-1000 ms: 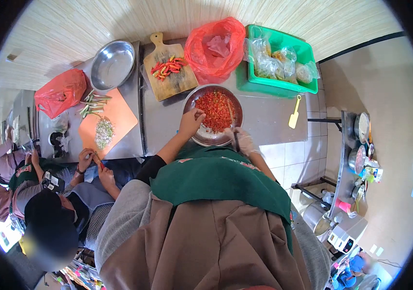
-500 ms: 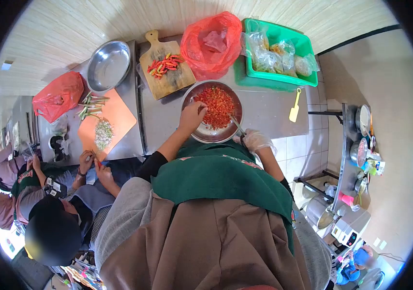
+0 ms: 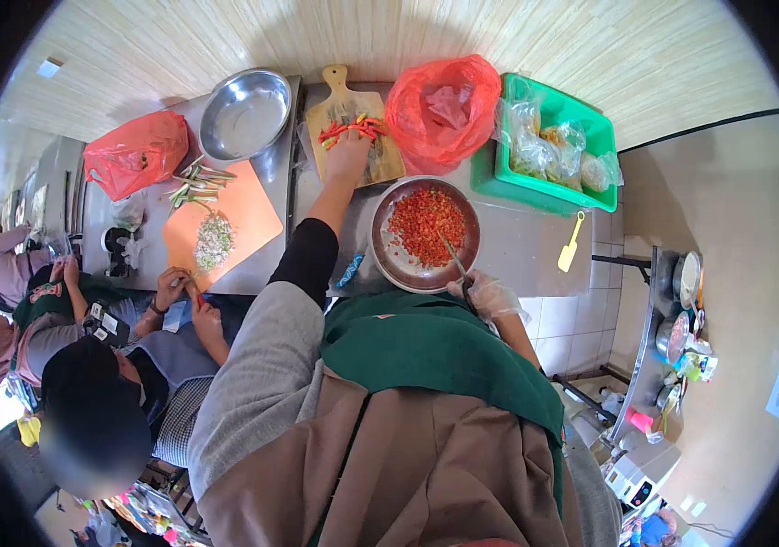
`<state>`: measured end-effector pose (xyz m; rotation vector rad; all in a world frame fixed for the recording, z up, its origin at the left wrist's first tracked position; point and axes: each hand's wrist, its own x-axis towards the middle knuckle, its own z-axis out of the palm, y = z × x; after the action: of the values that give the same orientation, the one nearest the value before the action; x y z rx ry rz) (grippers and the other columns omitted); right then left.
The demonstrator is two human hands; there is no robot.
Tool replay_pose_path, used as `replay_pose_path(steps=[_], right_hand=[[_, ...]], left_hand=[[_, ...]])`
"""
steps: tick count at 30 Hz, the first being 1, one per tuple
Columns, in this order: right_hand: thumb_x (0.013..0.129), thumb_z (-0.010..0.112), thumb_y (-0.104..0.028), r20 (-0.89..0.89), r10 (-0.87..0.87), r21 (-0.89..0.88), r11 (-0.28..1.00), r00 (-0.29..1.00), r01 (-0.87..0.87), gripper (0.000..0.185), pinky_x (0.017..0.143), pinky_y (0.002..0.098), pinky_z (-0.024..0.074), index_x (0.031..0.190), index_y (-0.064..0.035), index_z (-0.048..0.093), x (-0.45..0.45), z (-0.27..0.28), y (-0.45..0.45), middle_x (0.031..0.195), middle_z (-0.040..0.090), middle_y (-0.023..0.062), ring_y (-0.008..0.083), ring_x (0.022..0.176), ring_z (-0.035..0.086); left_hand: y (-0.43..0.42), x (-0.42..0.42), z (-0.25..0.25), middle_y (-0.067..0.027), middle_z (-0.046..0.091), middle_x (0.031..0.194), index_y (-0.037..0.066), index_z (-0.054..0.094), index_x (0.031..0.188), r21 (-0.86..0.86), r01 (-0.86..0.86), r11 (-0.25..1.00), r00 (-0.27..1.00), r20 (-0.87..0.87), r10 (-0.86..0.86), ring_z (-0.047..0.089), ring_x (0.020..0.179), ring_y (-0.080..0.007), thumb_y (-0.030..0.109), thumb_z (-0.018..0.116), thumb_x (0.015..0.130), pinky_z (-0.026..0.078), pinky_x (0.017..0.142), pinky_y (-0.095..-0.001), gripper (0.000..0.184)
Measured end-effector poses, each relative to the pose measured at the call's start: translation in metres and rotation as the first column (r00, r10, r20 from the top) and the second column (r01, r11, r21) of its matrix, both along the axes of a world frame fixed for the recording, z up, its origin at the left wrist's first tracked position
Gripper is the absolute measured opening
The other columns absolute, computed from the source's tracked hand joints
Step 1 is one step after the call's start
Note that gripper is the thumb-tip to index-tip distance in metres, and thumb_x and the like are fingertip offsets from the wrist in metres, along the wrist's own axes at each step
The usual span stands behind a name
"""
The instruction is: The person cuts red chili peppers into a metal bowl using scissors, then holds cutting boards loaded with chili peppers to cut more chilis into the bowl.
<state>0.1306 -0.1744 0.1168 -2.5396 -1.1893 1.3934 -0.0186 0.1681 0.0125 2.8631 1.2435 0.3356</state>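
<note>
My left hand [image 3: 348, 157] reaches over the wooden cutting board [image 3: 380, 168], its fingertips at the pile of red chillies [image 3: 369, 126]; whether it grips one cannot be made out. In a clear plastic glove, my right hand [image 3: 482, 296] is closed on the dark handle of a pair of scissors or a knife. The tool's metal blade [image 3: 454, 256] points into a round steel bowl [image 3: 391, 270] holding chopped red chillies [image 3: 425, 224].
Behind the bowl lies a red plastic bag [image 3: 444, 109], with a green crate [image 3: 603, 139] of bagged food and a yellow spatula [image 3: 571, 242] to the right. On the left, a co-worker's hands [image 3: 191, 299] are near an orange mat [image 3: 253, 217] and steel bowl [image 3: 245, 114].
My left hand has left the chopped chillies' bowl and moved up and left to the whole chillies on the board. The view has shifted. My right hand still holds the tool at the bowl.
</note>
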Motion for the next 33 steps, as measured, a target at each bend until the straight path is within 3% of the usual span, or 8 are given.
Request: replay_pose_path(steps=[7, 10, 13, 15, 17, 20, 26, 33], right_hand=[[0.076, 0.063, -0.057, 0.002, -0.069, 0.011, 0.998, 0.998, 0.069, 0.056, 0.085, 0.0434, 0.0463, 0.106, -0.0098, 0.063, 0.002, 0.009, -0.014, 0.099, 0.065, 0.0212, 0.0356, 0.097, 0.062], [0.076, 0.063, -0.057, 0.003, -0.058, 0.012, 0.998, 0.998, 0.058, 0.056, 0.083, 0.0428, 0.0472, 0.105, -0.0098, 0.063, 0.003, 0.003, -0.011, 0.097, 0.066, 0.0202, 0.0353, 0.094, 0.063], [0.078, 0.063, -0.057, -0.091, -0.151, 0.211, 0.963, 0.984, 0.167, 0.056, 0.077, 0.0423, 0.0478, 0.099, -0.0049, 0.061, -0.001, 0.005, -0.005, 0.089, 0.066, 0.0201, 0.0361, 0.087, 0.064], [0.078, 0.064, -0.056, -0.217, -0.177, 0.257, 0.938, 0.960, 0.231, 0.055, 0.075, 0.0412, 0.0477, 0.098, -0.0048, 0.061, 0.002, -0.011, 0.001, 0.086, 0.066, 0.0180, 0.0324, 0.084, 0.064], [0.078, 0.064, -0.055, -0.264, -0.172, 0.275, 0.930, 0.949, 0.245, 0.054, 0.074, 0.0400, 0.0474, 0.098, -0.0047, 0.061, 0.004, -0.033, 0.008, 0.083, 0.065, 0.0166, 0.0293, 0.082, 0.064], [0.080, 0.062, -0.057, -0.207, -0.086, 0.278, 0.950, 0.974, 0.143, 0.055, 0.074, 0.0387, 0.0465, 0.096, -0.0045, 0.061, 0.003, -0.052, 0.019, 0.081, 0.064, 0.0161, 0.0266, 0.079, 0.062], [0.078, 0.051, -0.069, -0.269, 0.214, 0.184, 0.968, 0.939, -0.168, 0.069, 0.083, 0.0418, 0.0449, 0.102, -0.0061, 0.062, 0.009, -0.060, 0.038, 0.097, 0.064, 0.0218, 0.0374, 0.094, 0.061], [0.079, 0.050, -0.067, -0.282, 0.323, 0.249, 0.934, 0.903, -0.256, 0.067, 0.079, 0.0423, 0.0451, 0.096, -0.0044, 0.064, 0.022, -0.078, 0.034, 0.091, 0.064, 0.0211, 0.0339, 0.088, 0.061]], left_hand=[[-0.020, 0.006, 0.003, -0.0074, 0.058, 0.100, 0.009, 0.061, 0.091, 0.022, -0.036, 0.999, 0.999, 0.009, 0.036, 0.057, 0.099, -0.0237, 0.025, 0.060, 0.082, 0.052, 0.074, -0.0377, 0.018], [-0.027, 0.001, 0.002, -0.0074, 0.062, 0.092, 0.010, 0.060, 0.094, 0.090, 0.083, 0.992, 0.996, -0.031, -0.081, 0.060, 0.088, -0.0231, 0.020, 0.058, 0.083, 0.053, 0.068, -0.0352, 0.016], [-0.066, -0.002, 0.004, -0.0075, 0.064, 0.083, 0.009, 0.061, 0.090, -0.141, 0.009, 0.990, 0.948, 0.316, 0.036, 0.063, 0.079, -0.0245, 0.024, 0.059, 0.085, 0.051, 0.066, -0.0374, 0.016], [-0.110, 0.001, 0.012, -0.0097, 0.066, 0.079, 0.007, 0.063, 0.088, -0.480, -0.030, 0.877, 0.792, 0.524, 0.314, 0.064, 0.072, -0.0248, 0.026, 0.059, 0.086, 0.050, 0.066, -0.0373, 0.020], [-0.143, -0.002, -0.007, -0.0086, 0.067, 0.082, 0.005, 0.065, 0.093, -0.715, 0.104, 0.692, 0.710, 0.540, 0.451, 0.065, 0.071, -0.0191, 0.025, 0.057, 0.090, 0.051, 0.063, -0.0318, 0.022], [-0.185, -0.002, -0.007, -0.0061, 0.066, 0.080, 0.002, 0.065, 0.098, -0.914, 0.358, 0.189, 0.528, 0.365, 0.766, 0.064, 0.071, -0.0133, 0.022, 0.060, 0.090, 0.052, 0.062, -0.0258, 0.022], [-0.211, -0.010, -0.006, -0.0069, 0.065, 0.082, -0.003, 0.064, 0.099, -0.918, 0.391, 0.063, 0.482, 0.262, 0.836, 0.063, 0.067, -0.0123, 0.012, 0.066, 0.086, 0.054, 0.061, -0.0225, 0.019], [-0.223, -0.009, -0.007, -0.0059, 0.064, 0.081, -0.004, 0.063, 0.098, -0.948, 0.318, 0.008, 0.470, 0.165, 0.867, 0.062, 0.067, -0.0122, 0.011, 0.064, 0.087, 0.054, 0.061, -0.0227, 0.019]])
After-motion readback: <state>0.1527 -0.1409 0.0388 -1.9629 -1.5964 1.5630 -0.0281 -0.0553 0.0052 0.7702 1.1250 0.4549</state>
